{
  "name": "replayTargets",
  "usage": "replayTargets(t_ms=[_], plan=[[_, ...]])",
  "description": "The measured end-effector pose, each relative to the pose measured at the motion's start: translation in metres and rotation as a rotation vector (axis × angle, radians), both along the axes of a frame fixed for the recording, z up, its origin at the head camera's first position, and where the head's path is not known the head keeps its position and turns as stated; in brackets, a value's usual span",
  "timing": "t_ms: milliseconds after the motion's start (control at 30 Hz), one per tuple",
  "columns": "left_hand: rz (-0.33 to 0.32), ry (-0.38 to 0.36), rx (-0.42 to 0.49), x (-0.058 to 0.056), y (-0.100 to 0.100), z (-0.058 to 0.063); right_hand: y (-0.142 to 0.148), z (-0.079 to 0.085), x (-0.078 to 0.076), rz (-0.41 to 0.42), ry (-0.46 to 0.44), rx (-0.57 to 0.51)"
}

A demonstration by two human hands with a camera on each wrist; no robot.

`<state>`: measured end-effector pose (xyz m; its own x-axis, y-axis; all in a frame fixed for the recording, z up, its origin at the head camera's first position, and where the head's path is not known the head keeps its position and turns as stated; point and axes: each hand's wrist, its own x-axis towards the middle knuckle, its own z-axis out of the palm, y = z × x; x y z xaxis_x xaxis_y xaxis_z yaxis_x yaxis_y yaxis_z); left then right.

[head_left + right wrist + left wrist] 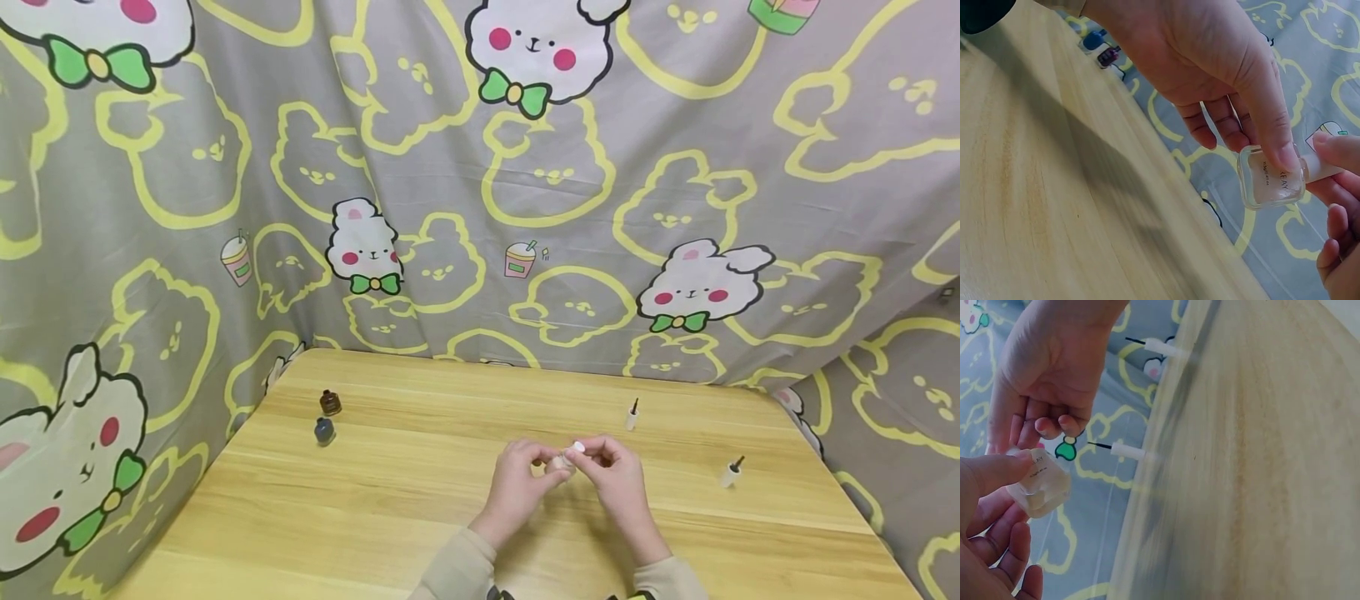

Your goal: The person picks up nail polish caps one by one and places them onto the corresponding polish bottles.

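A small clear glass nail polish bottle (1266, 181) with pale polish and dark lettering is between my two hands over the table. My left hand (517, 482) grips the glass body, its thumb lying across the label. The bottle's white cap (1321, 167) is pinched between thumb and fingers of my right hand (621, 482). In the right wrist view the bottle lies tilted sideways, with the cap at its neck. Whether the cap is loose on the neck I cannot tell.
Two white brush caps, one farther back (632, 417) and one nearer (731, 474), stand with dark brushes upward on the table's right. At the left are a dark brown polish bottle (330, 404) and a dark blue one (324, 432). A patterned curtain (450, 192) hangs around the wooden table (375, 517).
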<state>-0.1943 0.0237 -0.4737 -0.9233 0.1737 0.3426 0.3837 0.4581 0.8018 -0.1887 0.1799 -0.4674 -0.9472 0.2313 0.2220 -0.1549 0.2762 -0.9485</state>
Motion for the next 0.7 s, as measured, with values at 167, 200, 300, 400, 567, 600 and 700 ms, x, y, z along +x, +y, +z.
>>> replayTargets(t_ms=[167, 200, 300, 400, 567, 600, 700], plan=[[0.015, -0.001, -0.004, 0.0023, 0.0016, 0.0014, -0.0025, 0.0015, 0.0007, -0.027, 0.002, -0.021], [0.019, 0.003, -0.007, 0.0028, 0.002, 0.0015, -0.003, 0.0017, 0.001, -0.031, 0.002, -0.022], [0.035, 0.026, -0.019, 0.004, 0.003, 0.0011, -0.0051, 0.0029, 0.002, -0.05, -0.003, -0.04], [0.05, 0.054, -0.029, 0.0046, 0.0041, 0.0005, -0.007, 0.0037, 0.0025, -0.069, -0.011, -0.046], [0.064, 0.074, -0.03, 0.0049, 0.0051, -0.0005, -0.0093, 0.0042, 0.0025, -0.098, -0.015, -0.061], [0.066, 0.074, -0.029, 0.0048, 0.0051, -0.0008, -0.0096, 0.0041, 0.0024, -0.102, -0.015, -0.065], [0.068, 0.068, -0.026, 0.004, 0.0051, -0.0016, -0.01, 0.003, 0.002, -0.094, -0.021, -0.07]])
